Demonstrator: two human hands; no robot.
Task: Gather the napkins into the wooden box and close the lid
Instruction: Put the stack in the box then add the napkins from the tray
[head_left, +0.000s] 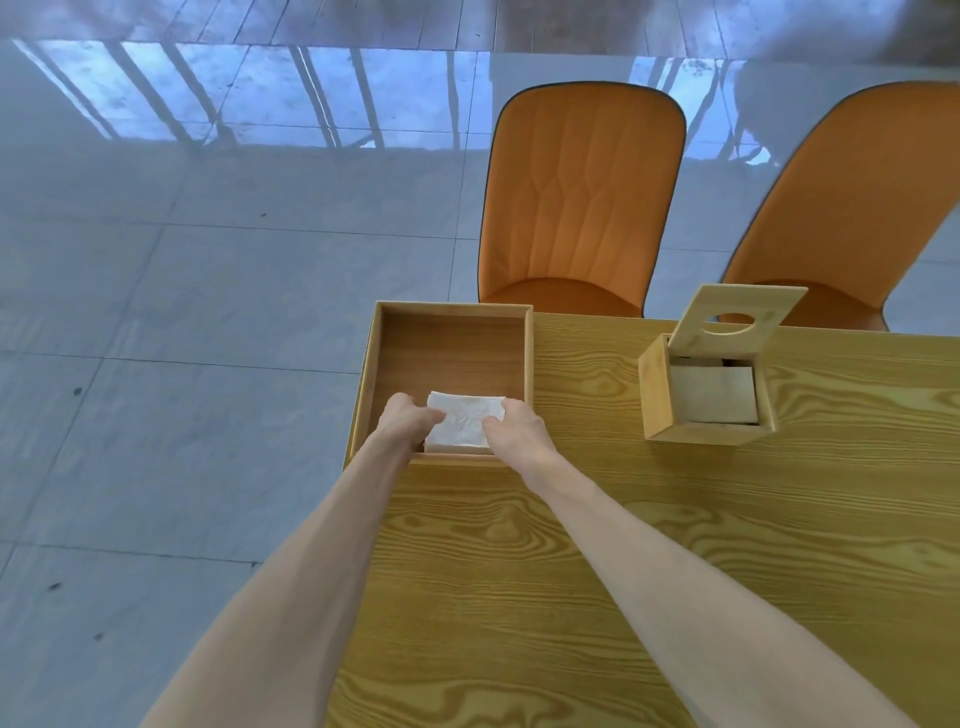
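A white stack of napkins (464, 422) lies at the near end of a shallow wooden tray (451, 340) on the table's left corner. My left hand (402, 421) grips the stack's left edge and my right hand (511, 427) grips its right edge. To the right stands a small wooden box (704, 439) with its hinged lid (737, 325) tilted up; the lid has an oval hole. Pale napkins (714, 395) lie inside the box.
The wood-grain table (649, 545) ends at its left edge just beside the tray, with grey tiled floor (156, 312) beyond. Two orange chairs, one (579, 197) behind the tray and one (857, 208) behind the box, stand at the far side.
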